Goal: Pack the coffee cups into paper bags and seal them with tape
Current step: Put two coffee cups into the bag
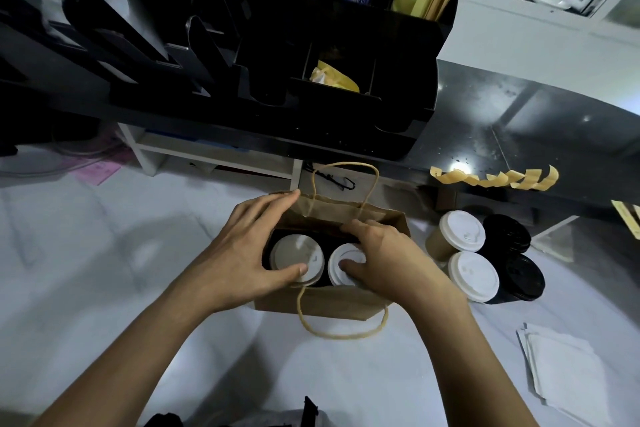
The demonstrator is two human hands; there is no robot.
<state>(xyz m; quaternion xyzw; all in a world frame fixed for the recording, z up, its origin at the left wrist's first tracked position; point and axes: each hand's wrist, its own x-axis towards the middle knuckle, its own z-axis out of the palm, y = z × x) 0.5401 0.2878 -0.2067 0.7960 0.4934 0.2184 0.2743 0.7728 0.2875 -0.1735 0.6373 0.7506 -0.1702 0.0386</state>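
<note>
Both forearms reach in from the near edge toward a brown paper bag (329, 305) standing upright on the white counter (104, 270), its mouth open. Inside the bag sit two white-lidded cups side by side — the left cup (294, 255) and the right cup (343, 262). The left hand (242, 246) spans the bag's left side: fingers extended along the far rim, thumb laid on the left cup's lid. The right hand (384, 260) spreads over the bag's right side, fingers curled onto the far rim and thumb resting on the right cup's lid. One twine handle (343, 166) stands up behind the bag; the other handle (339, 333) hangs down its front. Just right of the bag stand two more white-lidded cups (464, 253) and two black-lidded cups (516, 260), grouped together. Farther right, a strip of yellow tape pieces (498, 178) hangs off the dark counter edge — well apart from the bag. White paper sheets (568, 371) lie at lower right.
</note>
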